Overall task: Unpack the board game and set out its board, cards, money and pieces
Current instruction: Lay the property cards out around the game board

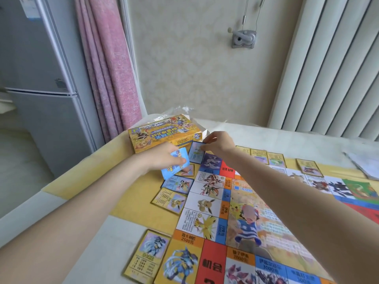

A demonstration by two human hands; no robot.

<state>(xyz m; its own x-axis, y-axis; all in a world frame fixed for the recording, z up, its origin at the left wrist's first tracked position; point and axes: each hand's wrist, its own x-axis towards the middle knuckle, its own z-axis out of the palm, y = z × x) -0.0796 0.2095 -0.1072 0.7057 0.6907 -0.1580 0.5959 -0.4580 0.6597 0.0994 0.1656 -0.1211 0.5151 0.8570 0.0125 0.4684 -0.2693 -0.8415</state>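
**Cards: placement at the far corner of the board**

Cards are in both hands. Right hand (217, 143) pinches a single dark-bordered card (196, 153) by its far edge, the card's near edge touching or almost touching the yellow cloth (131, 206). Left hand (164, 157) grips a small stack of cards (174, 166) with blue backs, thumb across the top, held tilted just above the counter (121, 238).

Finding: the step in hand appears to be dealing property cards out beside their matching board squares. The single card sits just beyond the purple corner square (211, 162) of the board (242, 212).

Recommended practice, as judgement:
- Lower the card flat before the fingers let go, so it does not slide under the board's edge.
- Match its picture to the adjoining square; the print is too small here to confirm the match.
- Keep the row straight with the cards laid below the left hand: a blue-bordered card (178, 184) and a yellow-bordered card (169, 201), both just beside the board's left edge.
- Keep the stack squared in the left hand so one card comes off at a time.

Outward: the yellow game box (162, 134) lies just beyond both hands, close enough to be knocked. More yellow cards (275, 157) line the board's far edge, right of the right hand. One further card (145, 257) lies near the left forearm. Money and pieces are not identifiable.
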